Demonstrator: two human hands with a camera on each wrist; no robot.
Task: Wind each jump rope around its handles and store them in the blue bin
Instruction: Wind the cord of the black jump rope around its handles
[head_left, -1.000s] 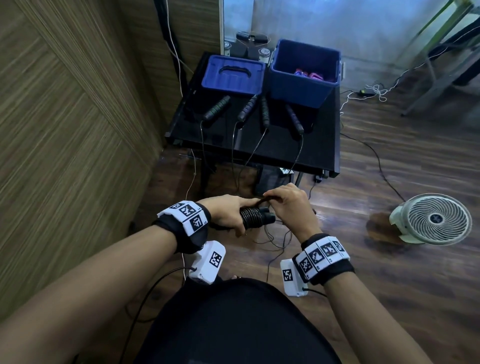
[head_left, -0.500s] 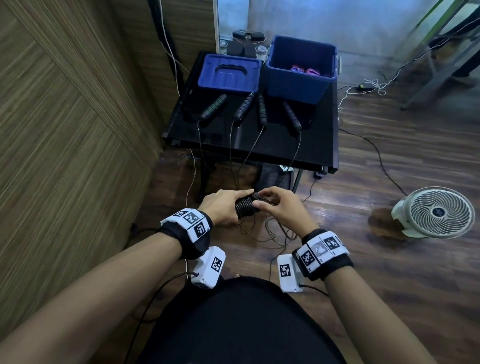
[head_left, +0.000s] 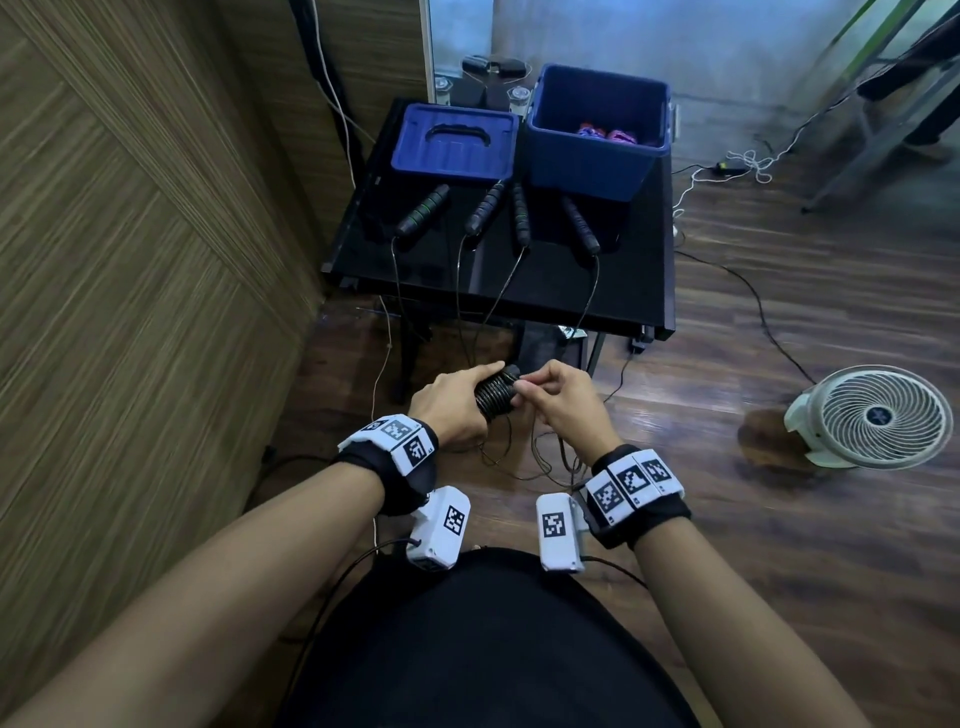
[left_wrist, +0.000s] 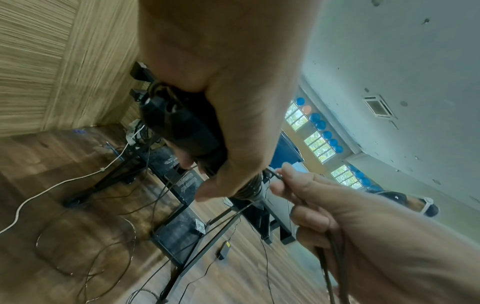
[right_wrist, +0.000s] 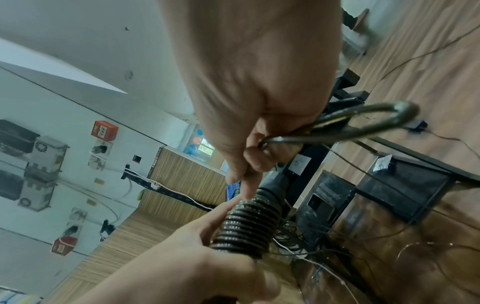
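Rope (right_wrist: 337, 125) is going onto a pair of black handles (head_left: 496, 397) held low in front of the person, well short of the black table (head_left: 644, 280). The left hand (head_left: 452, 402) grips the handles with its fingers curled round them, and a tight stack of coils already covers the part that sticks out. The right hand (head_left: 558, 402) pinches a bent loop of rope between thumb and fingers, right beside the free end of the handles.

To do this step well, I'd keep each new turn snug against the last one so the stack stays even, and hold steady tension with the right hand so nothing slackens. The left thumb could press on the newest turn while the right hand reaches for more rope. Loose rope trails on the floor below, so it probably needs feeding without snags.

Four more handles (head_left: 579, 226) lie on the table, and the blue bin (head_left: 587, 166) stands open behind them, its lid (head_left: 452, 143) just beside it.
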